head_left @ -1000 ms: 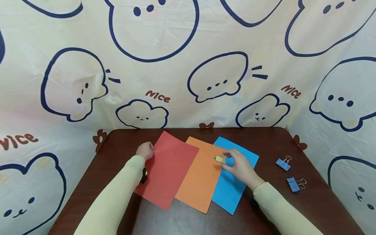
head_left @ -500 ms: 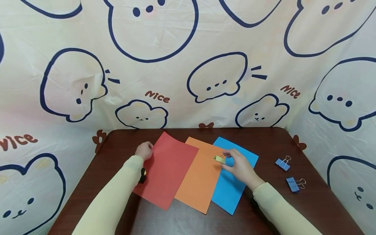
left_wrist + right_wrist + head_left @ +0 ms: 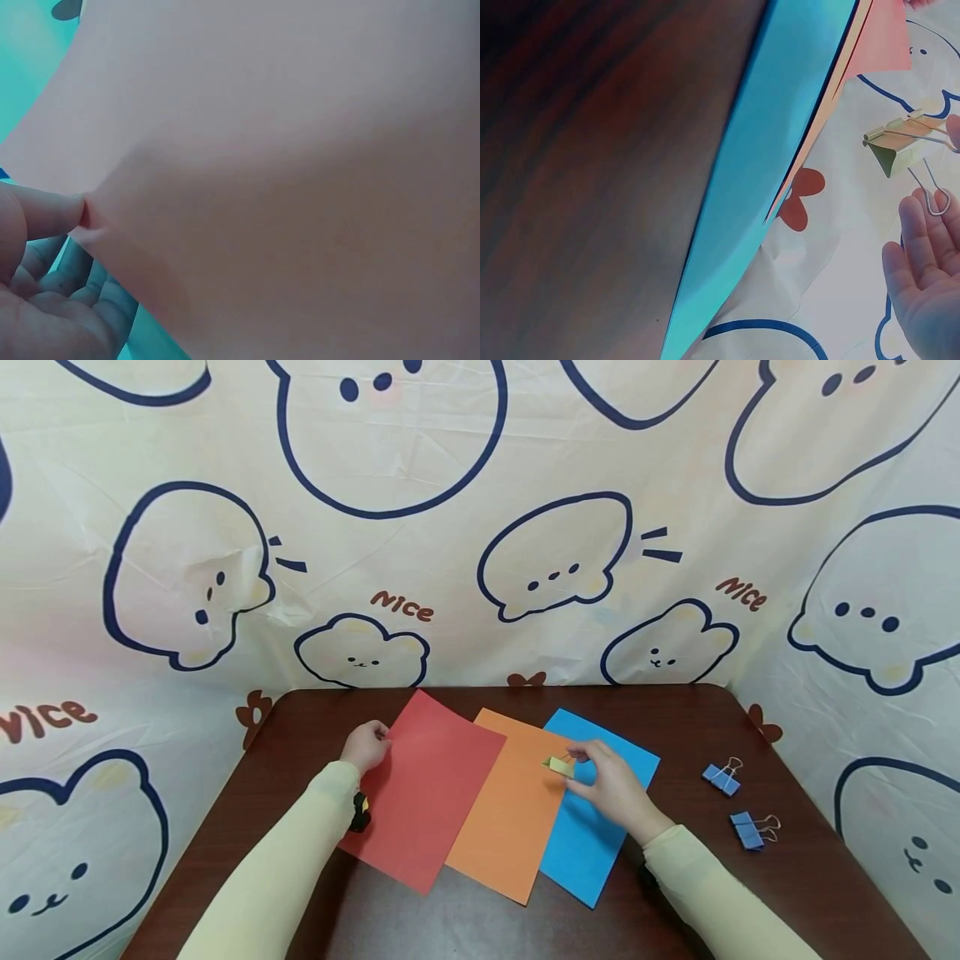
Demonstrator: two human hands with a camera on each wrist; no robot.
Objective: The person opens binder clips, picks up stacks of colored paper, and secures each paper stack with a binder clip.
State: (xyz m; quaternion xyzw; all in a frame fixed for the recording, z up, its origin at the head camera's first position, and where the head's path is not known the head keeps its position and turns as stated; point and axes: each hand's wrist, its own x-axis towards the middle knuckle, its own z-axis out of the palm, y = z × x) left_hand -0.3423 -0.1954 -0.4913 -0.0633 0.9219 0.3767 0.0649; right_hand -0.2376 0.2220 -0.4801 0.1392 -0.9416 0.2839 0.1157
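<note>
A red sheet of paper (image 3: pixel 435 785) overlaps an orange sheet (image 3: pixel 513 810), which in turn overlaps a blue sheet (image 3: pixel 581 852). My left hand (image 3: pixel 365 747) pinches the red sheet's left edge; in the left wrist view, the thumb (image 3: pixel 52 211) presses on the paper and the edge puckers there. My right hand (image 3: pixel 611 785) holds a yellow binder clip (image 3: pixel 559 767) by its wire handles, over the orange sheet near its right edge. The right wrist view shows the clip (image 3: pixel 900 142) between thumb and fingers, its wire handles spread apart.
Two blue binder clips (image 3: pixel 722 779) lie on the dark brown table (image 3: pixel 675 718) to the right of the sheets. A cream cloth (image 3: pixel 450 552) with blue cartoon outlines hangs behind the table and along its sides.
My left hand has shifted slightly left, and the red sheet has moved a little with it, its top corner now slightly higher. The right hand and yellow binder clip have barely moved.
</note>
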